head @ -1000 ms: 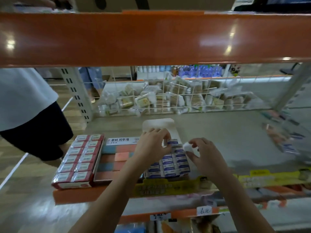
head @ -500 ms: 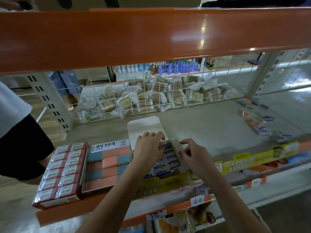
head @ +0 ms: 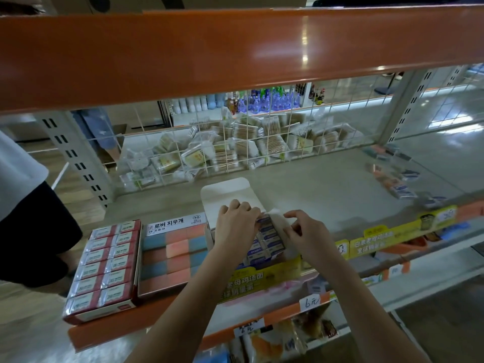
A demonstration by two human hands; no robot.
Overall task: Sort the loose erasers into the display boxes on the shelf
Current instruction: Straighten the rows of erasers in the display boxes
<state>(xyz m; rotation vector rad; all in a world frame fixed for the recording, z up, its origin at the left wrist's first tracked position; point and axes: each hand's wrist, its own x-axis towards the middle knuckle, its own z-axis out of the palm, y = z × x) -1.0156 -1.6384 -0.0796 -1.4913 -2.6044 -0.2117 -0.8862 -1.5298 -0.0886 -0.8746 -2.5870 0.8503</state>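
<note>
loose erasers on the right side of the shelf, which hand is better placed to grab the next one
Probably the right hand. The loose erasers lie scattered on the shelf to its right, with bare shelf between. The left hand rests on the white display box and would have to cross over the right.

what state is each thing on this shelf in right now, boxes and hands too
white display box: open, lid flap folded back, part filled with blue-labelled erasers
blue and pink eraser box: open, full
red eraser box: open, full, two columns
left hand: fingers curled, resting on the erasers in the white box
right hand: fingers curled at the box's right side
loose erasers: scattered on the shelf, far right
</note>
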